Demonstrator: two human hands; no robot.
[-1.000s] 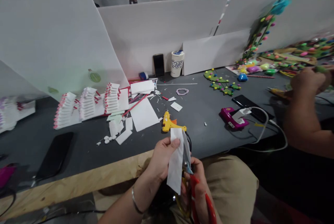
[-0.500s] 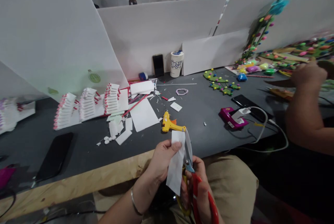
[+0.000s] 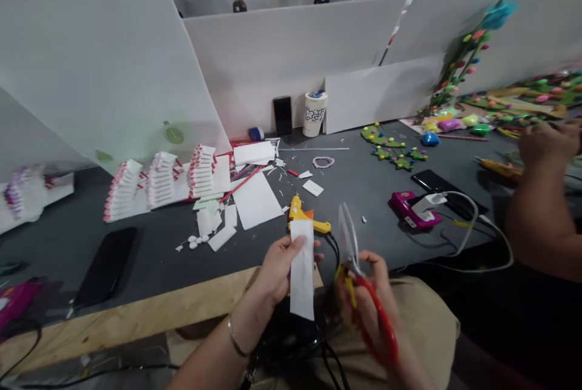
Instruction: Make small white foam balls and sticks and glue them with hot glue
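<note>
My left hand (image 3: 276, 270) pinches a long white strip (image 3: 302, 278), paper or thin foam, with the thumb on its front. The strip stands nearly upright over the table's front edge. Around the red and yellow handles of a pair of scissors (image 3: 349, 229) my right hand (image 3: 375, 296) is closed; their blades point up, apart from the strip and blurred by motion. Just beyond the strip lies a yellow glue gun (image 3: 302, 211) with a black cord. White sheets and offcuts (image 3: 258, 199) are spread on the table left of it.
White cut-out pieces with red tips (image 3: 122, 193) stand in a row at left. A black phone (image 3: 105, 265) lies near the front edge. At right are a magenta power strip (image 3: 411, 211), white cables, and another person's arm (image 3: 541, 205). A paper cup (image 3: 313, 114) stands at the back.
The scissors in my right hand have moved right, away from the strip. My left hand has turned the strip slightly more upright. The other person's hand at far right has lowered.
</note>
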